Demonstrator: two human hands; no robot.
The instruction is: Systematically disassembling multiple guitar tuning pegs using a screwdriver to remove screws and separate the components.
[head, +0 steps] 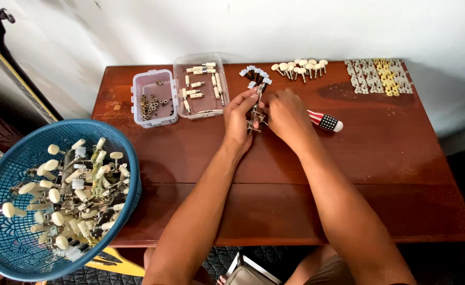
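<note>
My left hand (239, 119) grips a small metal tuning-machine strip (254, 113) and holds it upright over the far middle of the brown wooden table (385, 153). My right hand (288, 117) is closed around a screwdriver with a red, white and blue handle (325, 121), its tip hidden behind the fingers at the strip. Just beyond the hands lies a small cluster of black pegs with white knobs (254, 75).
A blue plastic basket (11, 248) full of cream-knobbed tuning machines sits at the left. Two clear boxes hold small metal bushings (153, 100) and white rollers (201, 84). Cream knobs (300, 67) and metal plates (379, 76) lie along the far edge.
</note>
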